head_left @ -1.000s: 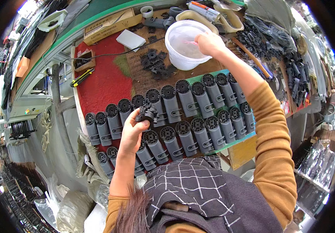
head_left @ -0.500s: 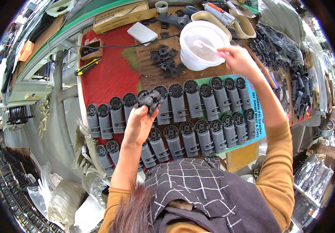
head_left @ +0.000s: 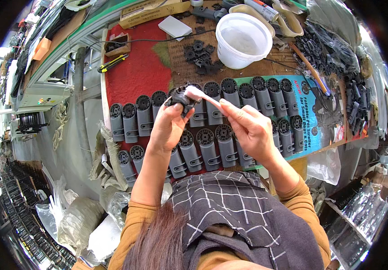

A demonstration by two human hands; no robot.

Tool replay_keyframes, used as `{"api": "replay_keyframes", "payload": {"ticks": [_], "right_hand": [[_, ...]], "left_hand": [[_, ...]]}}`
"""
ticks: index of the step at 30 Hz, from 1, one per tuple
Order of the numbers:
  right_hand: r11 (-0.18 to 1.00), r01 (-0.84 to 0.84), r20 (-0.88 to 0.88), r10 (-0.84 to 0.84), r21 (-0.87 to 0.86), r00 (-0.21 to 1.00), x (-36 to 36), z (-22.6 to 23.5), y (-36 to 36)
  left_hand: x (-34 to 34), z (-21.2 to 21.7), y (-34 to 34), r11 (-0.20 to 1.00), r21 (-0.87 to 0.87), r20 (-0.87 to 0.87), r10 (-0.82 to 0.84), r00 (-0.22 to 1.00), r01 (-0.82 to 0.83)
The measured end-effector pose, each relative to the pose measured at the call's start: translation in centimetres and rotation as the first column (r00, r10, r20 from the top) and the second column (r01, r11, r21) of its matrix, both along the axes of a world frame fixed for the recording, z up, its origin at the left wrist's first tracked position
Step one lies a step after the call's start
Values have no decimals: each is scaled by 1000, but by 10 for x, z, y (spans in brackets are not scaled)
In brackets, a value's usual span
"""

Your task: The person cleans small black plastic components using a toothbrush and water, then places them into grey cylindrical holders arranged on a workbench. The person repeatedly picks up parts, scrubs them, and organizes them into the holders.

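Right hand (head_left: 250, 130) back from the white tub (head_left: 243, 39), brush (head_left: 203, 96) in its grip, bristles against the black part (head_left: 180, 98) pinched in left hand (head_left: 169, 128)

Workbench (head_left: 90, 31) with green front edge, covered by a red mat (head_left: 135, 74) and a brown mat (head_left: 270, 67). Lying on it: two rows of grey cylindrical housings (head_left: 212, 148), a white bucket (head_left: 243, 40), loose black gear parts (head_left: 200, 56), a yellow utility knife (head_left: 112, 63), a cardboard box (head_left: 153, 11).
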State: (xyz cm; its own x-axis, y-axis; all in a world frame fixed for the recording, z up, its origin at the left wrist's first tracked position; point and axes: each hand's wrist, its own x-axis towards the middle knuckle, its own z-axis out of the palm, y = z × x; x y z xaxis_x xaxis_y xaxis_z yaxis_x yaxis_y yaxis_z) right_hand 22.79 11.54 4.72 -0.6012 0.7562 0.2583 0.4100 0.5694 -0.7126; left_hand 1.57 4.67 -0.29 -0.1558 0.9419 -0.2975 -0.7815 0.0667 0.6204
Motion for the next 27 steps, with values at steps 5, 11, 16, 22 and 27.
{"api": "replay_keyframes", "payload": {"ticks": [5, 11, 16, 22, 27], "right_hand": [[991, -104, -89, 112, 83, 990, 2, 6, -10], [999, -15, -172, 9, -35, 985, -1, -3, -13], [978, 58, -215, -101, -198, 971, -9, -14, -17], [979, 83, -232, -126, -186, 964, -13, -11, -23], [998, -43, -236, 50, 36, 971, -18, -17, -28]], "left_hand": [[-3, 13, -6, 999, -6, -301, 35, 953, -39], [3, 22, -15, 998, -12, -260, 52, 964, -57], [5, 20, -18, 997, 73, -70, 6, 998, -1], [16, 25, -10, 992, -56, 285, 122, 951, -111], [30, 41, -4, 990, -135, 614, 44, 788, 49]]}}
